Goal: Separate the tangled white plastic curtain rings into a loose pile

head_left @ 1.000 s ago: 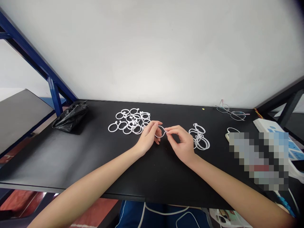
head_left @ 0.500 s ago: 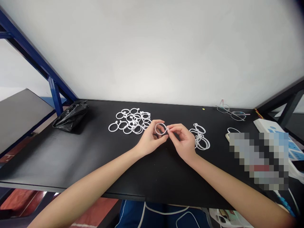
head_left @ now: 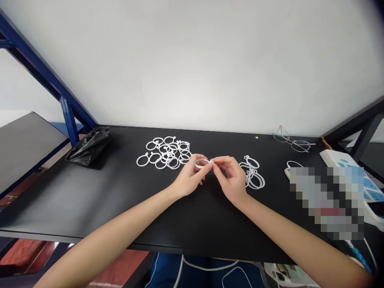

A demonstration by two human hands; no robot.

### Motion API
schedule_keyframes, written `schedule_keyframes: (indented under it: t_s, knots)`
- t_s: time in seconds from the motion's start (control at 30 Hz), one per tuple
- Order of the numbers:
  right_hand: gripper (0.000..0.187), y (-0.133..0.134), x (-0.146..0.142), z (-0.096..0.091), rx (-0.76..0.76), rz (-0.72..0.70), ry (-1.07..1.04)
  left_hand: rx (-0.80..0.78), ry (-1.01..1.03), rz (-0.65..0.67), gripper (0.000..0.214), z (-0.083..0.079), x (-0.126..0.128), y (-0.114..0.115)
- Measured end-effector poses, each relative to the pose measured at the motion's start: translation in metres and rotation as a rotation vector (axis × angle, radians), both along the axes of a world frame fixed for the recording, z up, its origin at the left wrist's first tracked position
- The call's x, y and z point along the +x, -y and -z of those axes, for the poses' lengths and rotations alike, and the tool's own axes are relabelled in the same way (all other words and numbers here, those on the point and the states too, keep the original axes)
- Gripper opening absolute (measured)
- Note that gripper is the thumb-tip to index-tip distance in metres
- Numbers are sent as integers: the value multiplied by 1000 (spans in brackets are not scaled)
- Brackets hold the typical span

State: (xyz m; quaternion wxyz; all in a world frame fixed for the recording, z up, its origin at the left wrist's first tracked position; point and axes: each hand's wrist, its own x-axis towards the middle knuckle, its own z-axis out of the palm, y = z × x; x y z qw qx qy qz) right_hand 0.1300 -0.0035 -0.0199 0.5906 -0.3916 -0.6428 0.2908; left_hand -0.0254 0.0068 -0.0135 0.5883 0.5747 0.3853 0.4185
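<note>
Between my two hands, a little above the black table, is a white curtain ring (head_left: pixel 201 165), tilted so it looks like a narrow oval. My left hand (head_left: pixel 192 176) is closed on the ring, with thumb and fingers around its loop. The fingertips of my right hand (head_left: pixel 230 175) pinch the small knob end of the same ring, and they hide most of that end. Several white rings with small round eyelets (head_left: pixel 167 157) lie in a spread pile left of my hands. A smaller cluster of white rings (head_left: pixel 255 180) lies just beside my right hand.
At the table's left back is a crumpled black plastic bag (head_left: pixel 90 147). Eyeglasses (head_left: pixel 300 145) lie at the right back. A white power strip (head_left: pixel 336 160) and a pixelated area occupy the right side. Cables hang below the front edge of the black table (head_left: pixel 126 208).
The held ring has tipped from a rounder, more upright view to a flatter one. My left fingers have closed in nearer to the pinched end. The ring piles look unchanged.
</note>
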Motion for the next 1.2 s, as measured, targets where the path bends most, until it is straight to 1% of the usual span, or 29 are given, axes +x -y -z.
schedule_keyframes:
  t_s: [0.07, 0.17, 0.3, 0.4, 0.53, 0.77, 0.9, 1.07, 1.2]
  knots:
    - [12, 0, 0, 0, -50, 4, -19, 3, -7, 4, 33, 0, 0, 0]
    - [10, 1, 1, 0, -112, -1, 39, 11, -15, 11, 31, 0, 0, 1]
    - [24, 2, 3, -3, -142, -44, 167, 15, 5, 13, 29, 1, 0, 0]
    - [28, 3, 3, -4, -158, -84, 214, 15, 22, -1, 29, 2, 0, 0]
    - [29, 3, 3, -4, -165, -103, 259, 20, 11, 6, 30, 0, 0, 0]
    - [28, 2, 5, 1, -179, -112, 240, 32, -4, 41, 37, -1, -1, 0]
    - [29, 2, 5, 3, -176, -107, 263, 43, -25, 45, 43, -1, -2, -2]
    - [29, 3, 5, 3, -159, -103, 295, 48, -75, 53, 43, 2, -3, -3]
    - [29, 4, 5, 2, -157, -109, 319, 50, -95, 34, 40, 2, -4, -3]
